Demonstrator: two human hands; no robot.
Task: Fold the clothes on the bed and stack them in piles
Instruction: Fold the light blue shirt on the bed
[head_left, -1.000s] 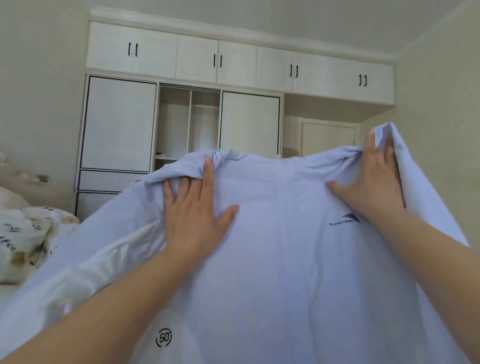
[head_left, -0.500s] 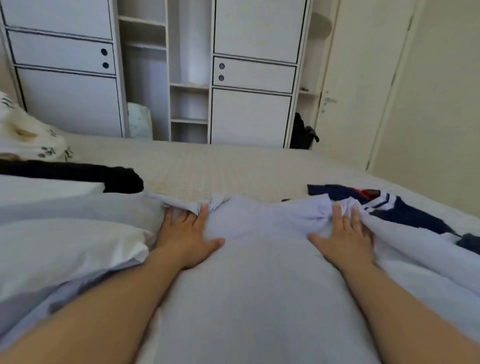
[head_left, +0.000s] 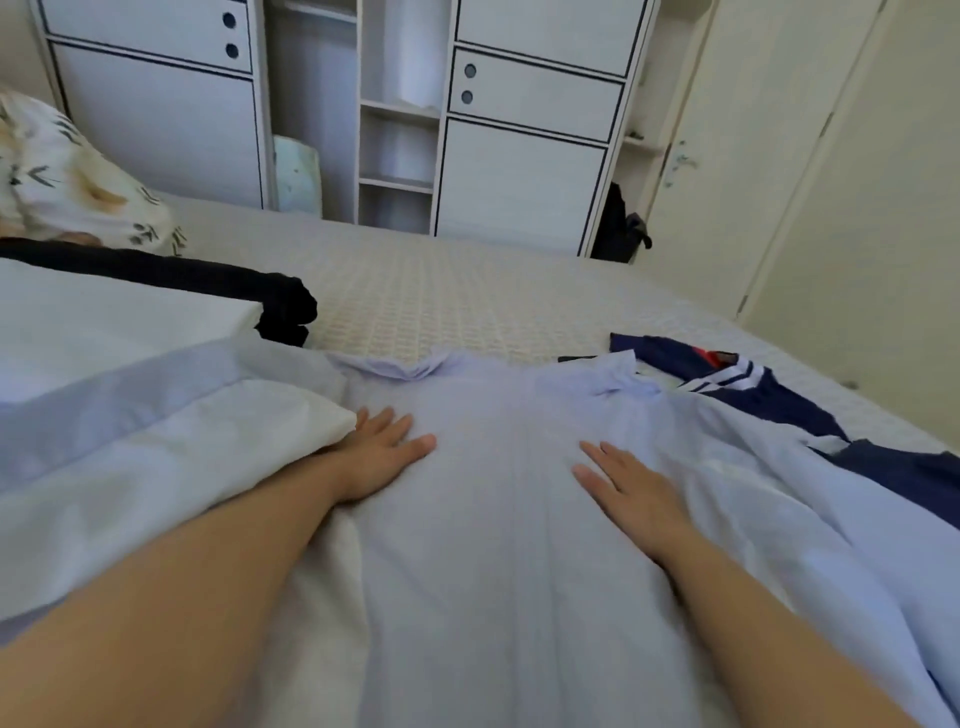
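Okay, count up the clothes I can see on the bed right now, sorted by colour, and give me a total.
Light blue: 1, the light blue shirt spread under both hands
Black: 1, the black garment at the left
Navy: 1, the navy garment with white stripes at the right
White: 1, the white garment at the left
Total: 4

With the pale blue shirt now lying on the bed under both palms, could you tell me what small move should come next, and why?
Probably sweep both hands outward. The left hand and right hand lie flat mid-chest on the pale blue shirt, while its collar edge is bunched.
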